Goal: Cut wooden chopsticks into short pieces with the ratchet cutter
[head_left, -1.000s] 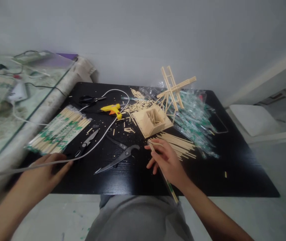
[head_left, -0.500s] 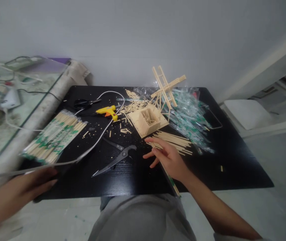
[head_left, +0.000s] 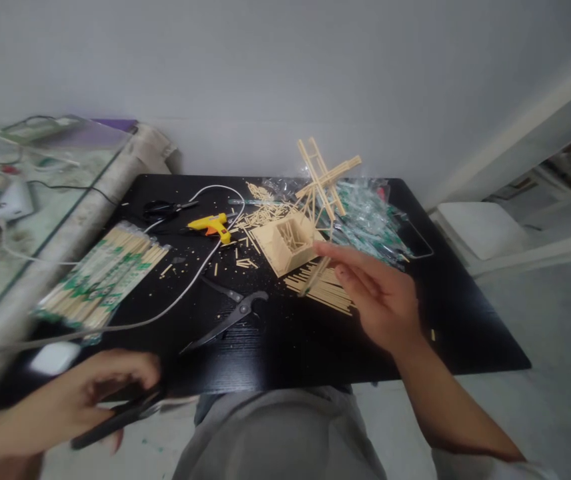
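Observation:
My left hand (head_left: 100, 393), at the table's front left edge, is closed around a dark-handled hand tool (head_left: 115, 421) that looks like pliers; blur hides its jaws. Between the thumb and fingers of my right hand (head_left: 380, 287) is a thin wrapped chopstick (head_left: 318, 275), blurred and slanting down to the left. It passes in front of a spread of bare sticks (head_left: 333, 297). Just beyond that hand stands a wooden windmill model: a square base (head_left: 268, 247) with a box (head_left: 293, 243) full of sticks, and crossed blades (head_left: 320, 177) behind it.
Large shears (head_left: 240, 313) lie mid-table. A yellow glue gun (head_left: 210, 227) trails a white cord (head_left: 185, 293) across the left side. Further left are wrapped chopsticks (head_left: 100, 273), black scissors (head_left: 165, 210) and a white case (head_left: 55, 358). Crumpled wrappers (head_left: 370, 210) cover the back right.
My left hand has moved right, bringing the dark-handled tool into sight and uncovering the white case. My right hand has risen to the right, and its chopstick now slants down-left.

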The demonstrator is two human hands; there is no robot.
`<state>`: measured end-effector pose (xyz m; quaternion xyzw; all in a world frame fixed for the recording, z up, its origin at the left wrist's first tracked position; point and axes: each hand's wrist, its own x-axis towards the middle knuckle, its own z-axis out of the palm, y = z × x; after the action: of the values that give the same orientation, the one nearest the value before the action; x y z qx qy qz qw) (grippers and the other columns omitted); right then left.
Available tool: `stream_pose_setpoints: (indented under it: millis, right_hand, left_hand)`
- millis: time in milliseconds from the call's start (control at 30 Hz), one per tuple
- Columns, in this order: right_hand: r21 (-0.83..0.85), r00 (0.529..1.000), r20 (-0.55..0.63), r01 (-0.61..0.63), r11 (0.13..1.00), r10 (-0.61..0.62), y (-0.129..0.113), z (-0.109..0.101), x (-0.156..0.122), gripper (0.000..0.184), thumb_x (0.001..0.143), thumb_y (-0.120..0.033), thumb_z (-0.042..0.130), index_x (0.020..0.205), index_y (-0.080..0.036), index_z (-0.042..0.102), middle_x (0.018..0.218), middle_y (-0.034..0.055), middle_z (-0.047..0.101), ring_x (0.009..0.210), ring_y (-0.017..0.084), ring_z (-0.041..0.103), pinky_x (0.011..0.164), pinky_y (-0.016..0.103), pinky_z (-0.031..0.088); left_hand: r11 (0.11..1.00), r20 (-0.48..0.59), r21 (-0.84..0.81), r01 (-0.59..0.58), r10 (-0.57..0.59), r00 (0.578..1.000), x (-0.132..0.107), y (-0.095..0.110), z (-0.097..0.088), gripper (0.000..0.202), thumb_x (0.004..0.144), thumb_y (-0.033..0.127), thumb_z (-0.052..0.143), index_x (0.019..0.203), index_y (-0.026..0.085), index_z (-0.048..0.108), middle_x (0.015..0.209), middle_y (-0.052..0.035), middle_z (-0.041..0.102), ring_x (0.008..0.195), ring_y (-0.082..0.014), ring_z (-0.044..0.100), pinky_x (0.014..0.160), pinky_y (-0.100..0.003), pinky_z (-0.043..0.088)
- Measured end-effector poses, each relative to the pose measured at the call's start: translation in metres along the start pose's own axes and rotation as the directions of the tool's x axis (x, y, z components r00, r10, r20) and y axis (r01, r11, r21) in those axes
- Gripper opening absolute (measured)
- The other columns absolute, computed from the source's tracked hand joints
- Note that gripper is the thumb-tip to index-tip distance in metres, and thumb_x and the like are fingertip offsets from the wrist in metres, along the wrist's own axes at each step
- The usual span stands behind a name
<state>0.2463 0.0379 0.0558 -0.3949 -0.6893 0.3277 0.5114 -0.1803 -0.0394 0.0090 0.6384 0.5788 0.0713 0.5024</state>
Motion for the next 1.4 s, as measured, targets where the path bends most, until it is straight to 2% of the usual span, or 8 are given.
stream_pose_setpoints:
  millis: [100, 200, 367, 567, 700, 933, 1233, 1400]
  right_hand:
    - [-0.076, 0.997, -0.001, 0.077, 0.994, -0.077, 0.001, -0.001, 0.002, 0.034, 0.101, -0.017, 0.063, 0.127, -0.035, 0.074, 0.127, -0.0013, 0.077, 0.119, 0.023, 0.073, 0.110, 0.047, 0.058]
    - [-0.163, 0.989, -0.026, 0.140, 0.977, -0.146, 0.003, 0.001, 0.000, 0.034, 0.098, -0.014, 0.065, 0.123, -0.036, 0.076, 0.119, -0.0015, 0.080, 0.111, 0.022, 0.076, 0.104, 0.045, 0.062]
    - [-0.215, 0.990, -0.014, 0.133, 0.968, -0.139, -0.001, 0.004, -0.003, 0.032, 0.098, -0.014, 0.065, 0.120, -0.033, 0.078, 0.117, -0.0004, 0.081, 0.109, 0.022, 0.077, 0.100, 0.041, 0.063]
    - [-0.101, 1.000, -0.008, 0.012, 0.995, -0.013, -0.003, 0.010, 0.002, 0.028, 0.098, -0.013, 0.064, 0.112, -0.030, 0.081, 0.104, -0.0001, 0.083, 0.092, 0.019, 0.080, 0.088, 0.034, 0.066]
    - [0.104, 0.987, -0.029, -0.155, 0.982, 0.159, 0.006, 0.019, 0.008, 0.020, 0.094, -0.016, 0.070, 0.103, -0.027, 0.084, 0.099, 0.0007, 0.083, 0.078, 0.017, 0.080, 0.077, 0.029, 0.068]
    - [0.192, 0.974, -0.044, -0.210, 0.959, 0.222, 0.018, 0.025, 0.006, 0.017, 0.092, -0.019, 0.073, 0.103, -0.026, 0.084, 0.100, 0.0019, 0.083, 0.085, 0.020, 0.081, 0.080, 0.032, 0.069]
    - [-0.203, 0.977, -0.115, 0.152, 0.967, -0.178, 0.019, 0.029, -0.003, 0.025, 0.095, -0.011, 0.067, 0.107, -0.028, 0.081, 0.109, 0.0025, 0.083, 0.102, 0.022, 0.079, 0.095, 0.037, 0.064]
    - [0.158, 0.982, -0.164, -0.068, 0.985, 0.094, 0.019, 0.034, -0.004, 0.030, 0.091, -0.020, 0.076, 0.119, -0.028, 0.073, 0.112, 0.0040, 0.081, 0.099, 0.021, 0.079, 0.092, 0.036, 0.065]
  left_hand:
    - [0.967, 0.183, -0.250, -0.042, 0.090, 0.979, 0.029, 0.046, 0.015, 0.024, 0.064, 0.037, 0.088, 0.076, 0.022, 0.074, 0.075, -0.0008, 0.070, 0.071, -0.0175, 0.063, 0.063, -0.023, 0.051]
    - [0.940, 0.109, -0.330, -0.083, 0.125, 0.986, 0.047, 0.070, 0.026, 0.029, 0.078, 0.045, 0.081, 0.084, 0.019, 0.071, 0.079, -0.0032, 0.070, 0.068, -0.0155, 0.063, 0.058, -0.022, 0.049]
    - [0.904, -0.031, -0.336, -0.266, 0.271, 0.962, 0.071, 0.095, 0.044, 0.031, 0.089, 0.048, 0.072, 0.101, 0.019, 0.069, 0.102, -0.0089, 0.076, 0.095, -0.0210, 0.071, 0.082, -0.030, 0.057]
    - [0.808, -0.266, -0.475, -0.348, 0.246, 0.932, 0.100, 0.136, 0.068, 0.040, 0.072, 0.036, 0.089, 0.095, 0.019, 0.062, 0.112, -0.0091, 0.078, 0.102, -0.0231, 0.074, 0.091, -0.036, 0.058]
    - [0.741, -0.288, -0.509, -0.438, 0.333, 0.898, 0.111, 0.157, 0.076, 0.038, 0.071, 0.028, 0.089, 0.094, 0.019, 0.060, 0.100, -0.0039, 0.077, 0.094, -0.0182, 0.073, 0.088, -0.032, 0.058]
    - [0.753, -0.341, -0.452, -0.478, 0.350, 0.873, 0.116, 0.162, 0.091, 0.028, 0.075, 0.024, 0.085, 0.086, 0.019, 0.060, 0.083, 0.0008, 0.073, 0.076, -0.0132, 0.068, 0.071, -0.025, 0.054]
    - [0.728, -0.377, -0.491, -0.479, 0.319, 0.870, 0.126, 0.157, 0.099, 0.030, 0.071, 0.023, 0.086, 0.085, 0.019, 0.060, 0.081, 0.0003, 0.072, 0.071, -0.0127, 0.066, 0.066, -0.025, 0.053]
    - [0.715, -0.434, -0.464, -0.523, 0.331, 0.838, 0.129, 0.154, 0.100, 0.028, 0.072, 0.022, 0.085, 0.085, 0.019, 0.059, 0.081, 0.0007, 0.071, 0.072, -0.0126, 0.066, 0.068, -0.025, 0.053]
